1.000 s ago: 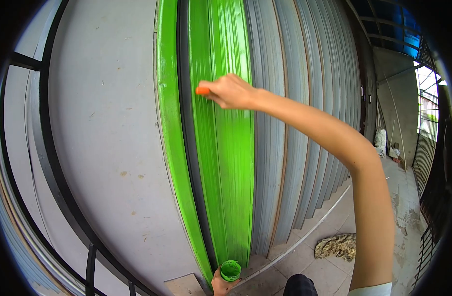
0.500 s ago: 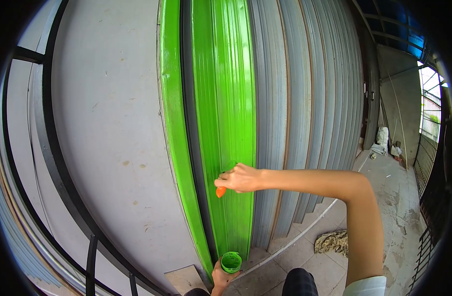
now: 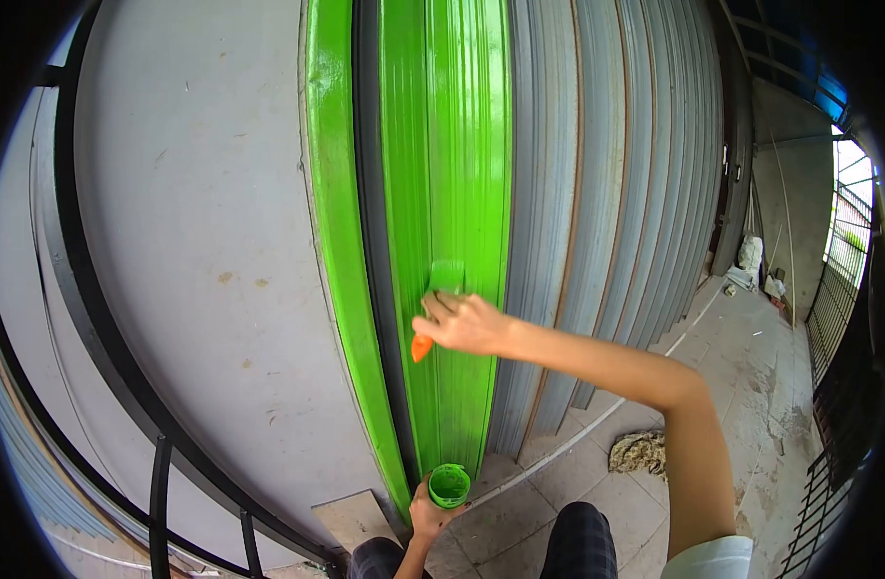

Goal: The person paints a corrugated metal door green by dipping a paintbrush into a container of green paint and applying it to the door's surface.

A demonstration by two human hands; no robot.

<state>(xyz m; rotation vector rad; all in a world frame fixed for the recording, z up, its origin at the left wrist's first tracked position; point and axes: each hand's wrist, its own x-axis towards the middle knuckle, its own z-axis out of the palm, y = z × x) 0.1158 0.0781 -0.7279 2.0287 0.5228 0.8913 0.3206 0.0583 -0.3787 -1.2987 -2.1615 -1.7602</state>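
My right hand is closed around a paintbrush with an orange handle. Its bristles, coated green, meet the bright green metal panel just above my knuckles. Low in the view, my left hand grips a small cup of green paint, its mouth tilted toward me. The panel's upper part looks glossy; grey streaks show through the green lower down, below the brush hand. A green-painted door-frame strip runs along its left side, with a dark gap between.
Unpainted grey folding panels continue to the right. On the left are a pale wall and a black metal frame. A crumpled rag lies on the tiled floor, and a floor track runs along the panels' foot.
My right hand has moved up the green panel with the paintbrush. My left hand still holds the paint cup low down. The camera view has shifted slightly.
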